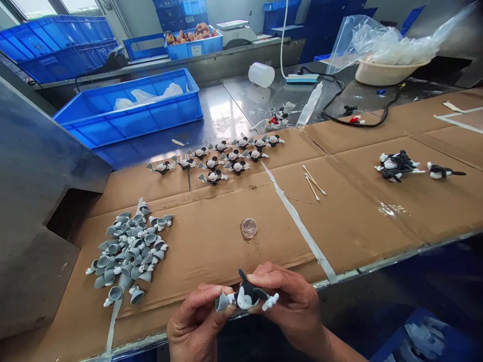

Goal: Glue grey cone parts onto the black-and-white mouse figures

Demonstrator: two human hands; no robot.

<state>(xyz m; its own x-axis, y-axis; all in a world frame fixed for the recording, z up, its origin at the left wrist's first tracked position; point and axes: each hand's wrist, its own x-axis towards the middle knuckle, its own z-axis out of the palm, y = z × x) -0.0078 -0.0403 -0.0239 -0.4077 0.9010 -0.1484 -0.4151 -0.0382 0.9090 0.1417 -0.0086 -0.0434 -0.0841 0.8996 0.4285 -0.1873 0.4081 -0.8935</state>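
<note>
left hand [198, 322], right hand [290, 306] seemingly pinch figurine [245, 296]

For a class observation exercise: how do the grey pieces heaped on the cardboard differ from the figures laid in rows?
The heaped grey pieces show only grey and white, while the row figures have black bodies. The heaped pieces lie tangled together; the row figures lie separately. Both have grey cone-shaped ends.
</note>
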